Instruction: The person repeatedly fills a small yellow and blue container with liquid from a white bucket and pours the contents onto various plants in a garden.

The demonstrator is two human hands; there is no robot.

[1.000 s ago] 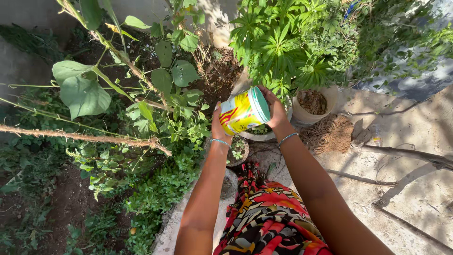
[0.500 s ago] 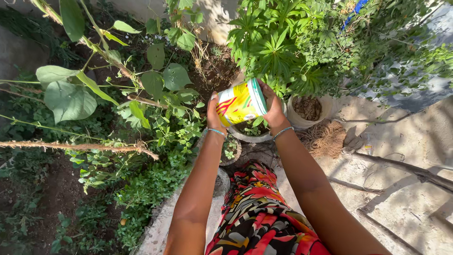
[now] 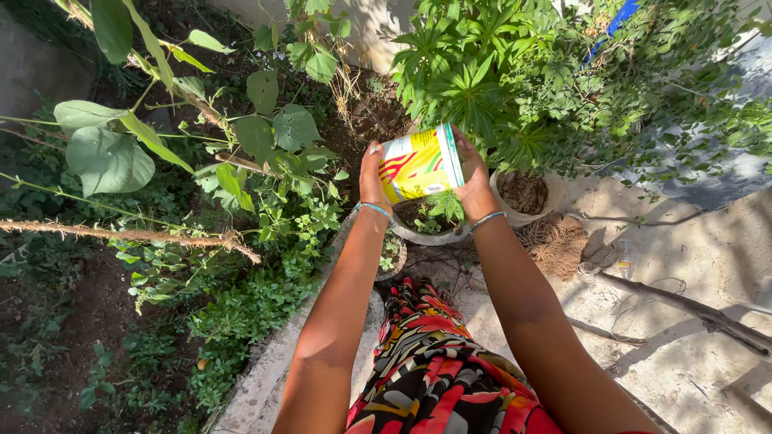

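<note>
Outdoor home garden, soil bed [image 3: 72, 321] with leafy plants [image 3: 265, 153], potted plants [image 3: 523, 193], concrete paving [image 3: 691, 337], sunlight

Compared with one second before, the yellow-and-white tin [image 3: 420, 166], gripped between left hand [image 3: 372, 178] and right hand [image 3: 473, 183], has moved leftward and slightly lower, from beside the white pot [image 3: 527, 210] to above the small grey pot [image 3: 430, 227]. The tin lies tipped further onto its side.

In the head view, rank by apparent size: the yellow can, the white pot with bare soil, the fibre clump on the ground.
1. yellow can, though it is nearest the camera.
2-3. white pot and fibre clump look alike; unranked.
</note>
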